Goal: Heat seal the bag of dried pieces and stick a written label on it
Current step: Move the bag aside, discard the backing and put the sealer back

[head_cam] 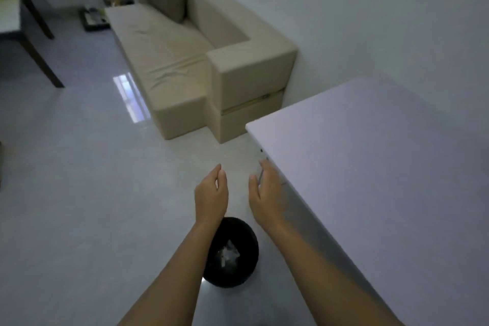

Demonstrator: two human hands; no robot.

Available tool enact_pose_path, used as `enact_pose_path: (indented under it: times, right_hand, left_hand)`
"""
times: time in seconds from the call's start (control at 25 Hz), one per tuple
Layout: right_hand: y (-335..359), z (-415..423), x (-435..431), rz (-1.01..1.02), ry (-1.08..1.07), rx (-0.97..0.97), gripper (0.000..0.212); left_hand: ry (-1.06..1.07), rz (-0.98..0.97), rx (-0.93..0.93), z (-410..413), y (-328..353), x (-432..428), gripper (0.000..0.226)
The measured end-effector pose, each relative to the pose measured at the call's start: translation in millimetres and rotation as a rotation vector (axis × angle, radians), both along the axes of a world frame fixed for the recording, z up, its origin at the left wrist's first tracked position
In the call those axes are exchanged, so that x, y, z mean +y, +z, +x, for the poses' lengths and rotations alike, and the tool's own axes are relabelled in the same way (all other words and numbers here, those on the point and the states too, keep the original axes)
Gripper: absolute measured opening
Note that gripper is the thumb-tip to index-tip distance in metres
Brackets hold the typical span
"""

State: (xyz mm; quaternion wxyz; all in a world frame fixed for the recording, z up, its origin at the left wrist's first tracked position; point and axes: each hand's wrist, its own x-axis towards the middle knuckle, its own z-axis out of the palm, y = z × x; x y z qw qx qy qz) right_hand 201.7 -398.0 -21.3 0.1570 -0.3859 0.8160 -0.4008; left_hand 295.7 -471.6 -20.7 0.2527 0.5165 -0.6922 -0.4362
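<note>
- Dim, cool grey-blue cast throughout.
- Bright glare patch on glossy floor just left of sofa.
- Soft shadow under sofa's near arm.
- Motion blur beyond sofa's far end; edges there bent by wide-angle distortion.
- Grainy overall.

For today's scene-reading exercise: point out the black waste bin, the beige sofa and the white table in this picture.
Black waste bin (247,239): head view, on its dark right rim.
Beige sofa (158,53): head view, on the seat cushion.
White table (383,167): head view, on the bare tabletop.
</note>
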Motion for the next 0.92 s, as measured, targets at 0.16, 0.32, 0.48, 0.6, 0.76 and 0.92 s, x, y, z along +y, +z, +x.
enact_pose_path:
  times: [0.16, 0.32, 0.48, 0.6, 0.76, 0.92]
  right_hand:
    - [96.3, -52.7, 46.7, -0.129, -0.198, 0.157, 0.045]
    - [141.3, -98.6, 128.0, -0.184, -0.419, 0.215, 0.046]
    - [167.4, -140.0, 266.7, -0.212, -0.733, 0.267, 0.047]
    - [157.2, -143.2, 367.9, -0.172, -0.953, 0.25, 0.047]
    - [130.4, -136.8, 503.6, -0.113, -1.229, 0.199, 0.048]
    - [98.2, -142.0, 619.4, -0.066, -1.456, 0.089, 0.053]
  left_hand:
    - [-0.223, -0.19, 0.132, -54.2, 108.7, 26.5, 0.038]
    - [-0.436, -0.288, 0.188, -113.8, 150.2, 73.6, 0.041]
    - [-0.763, -0.268, 0.268, -186.9, 176.8, 179.9, 0.043]
    - [-0.953, -0.235, 0.284, -218.6, 174.1, 258.6, 0.044]
    - [-1.172, -0.205, 0.259, -253.4, 161.7, 366.5, 0.043]
    - [-1.295, -0.133, 0.173, -293.4, 145.5, 464.0, 0.044]
